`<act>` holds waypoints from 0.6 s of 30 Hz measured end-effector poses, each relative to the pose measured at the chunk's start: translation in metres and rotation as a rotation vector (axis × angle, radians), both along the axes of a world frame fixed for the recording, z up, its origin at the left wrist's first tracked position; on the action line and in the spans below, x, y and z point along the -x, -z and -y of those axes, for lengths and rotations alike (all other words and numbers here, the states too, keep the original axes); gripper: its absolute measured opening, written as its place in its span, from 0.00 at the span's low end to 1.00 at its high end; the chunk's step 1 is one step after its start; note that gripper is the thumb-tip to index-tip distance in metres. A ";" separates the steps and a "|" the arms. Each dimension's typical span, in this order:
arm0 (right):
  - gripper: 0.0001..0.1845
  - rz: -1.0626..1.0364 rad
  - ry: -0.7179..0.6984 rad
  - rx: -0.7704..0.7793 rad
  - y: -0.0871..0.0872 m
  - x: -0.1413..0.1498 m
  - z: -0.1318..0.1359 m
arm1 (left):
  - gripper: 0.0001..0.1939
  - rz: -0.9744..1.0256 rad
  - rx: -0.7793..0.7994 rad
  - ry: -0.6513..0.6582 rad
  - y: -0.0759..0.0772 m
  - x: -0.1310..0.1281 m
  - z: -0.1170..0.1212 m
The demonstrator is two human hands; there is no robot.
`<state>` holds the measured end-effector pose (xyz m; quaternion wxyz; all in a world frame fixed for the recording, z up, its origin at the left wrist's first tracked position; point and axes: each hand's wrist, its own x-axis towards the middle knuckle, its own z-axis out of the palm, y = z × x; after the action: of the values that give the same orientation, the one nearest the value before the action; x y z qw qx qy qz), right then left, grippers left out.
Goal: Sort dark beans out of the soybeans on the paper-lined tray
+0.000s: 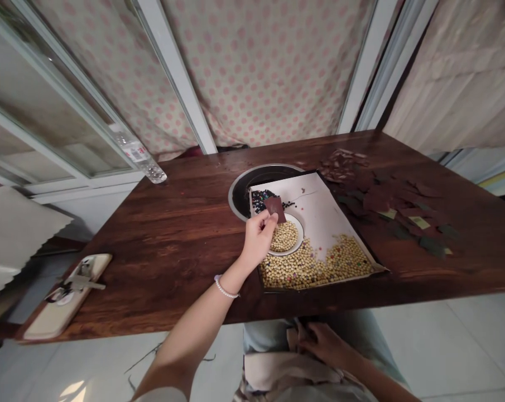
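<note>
Two grips show: our left grip pinches a brown square firmly between thumb and fingers, just over a bowl of soybeans; our right grip, on cloth below the tabletop, is unclear.

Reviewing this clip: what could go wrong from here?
Two risks seem likely. The left hand, pinching a dark square piece, sits right over the small white bowl; a bump might tip its soybeans into the loose soybeans on the white tray. The black beans lie near the tray's edge, beside a round metal-rimmed recess in the table, so some could roll in.
</note>
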<state>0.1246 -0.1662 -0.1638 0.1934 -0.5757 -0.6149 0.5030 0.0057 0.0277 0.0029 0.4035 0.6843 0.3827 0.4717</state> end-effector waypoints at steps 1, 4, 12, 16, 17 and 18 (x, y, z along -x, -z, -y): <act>0.06 -0.019 0.016 -0.010 -0.003 0.004 -0.005 | 0.19 -0.005 -0.001 -0.002 0.001 0.000 -0.001; 0.03 -0.120 0.028 -0.038 -0.024 0.007 -0.012 | 0.18 -0.027 0.001 -0.006 0.004 -0.003 -0.003; 0.16 -0.280 0.231 0.050 -0.029 -0.023 0.011 | 0.18 -0.290 0.038 0.167 -0.028 0.039 0.009; 0.26 -0.286 0.520 0.054 -0.003 -0.037 0.018 | 0.18 -0.446 0.093 0.276 -0.041 0.069 0.033; 0.27 -0.290 0.570 0.054 0.002 -0.037 0.019 | 0.17 -0.471 0.096 0.288 -0.042 0.070 0.037; 0.27 -0.298 0.604 0.057 0.006 -0.037 0.020 | 0.17 -0.506 0.095 0.299 -0.042 0.068 0.040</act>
<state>0.1615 -0.1863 -0.1694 0.4053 -0.6573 -0.3672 0.5184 -0.0621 -0.0125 0.0450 0.3918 0.8093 0.3877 0.2030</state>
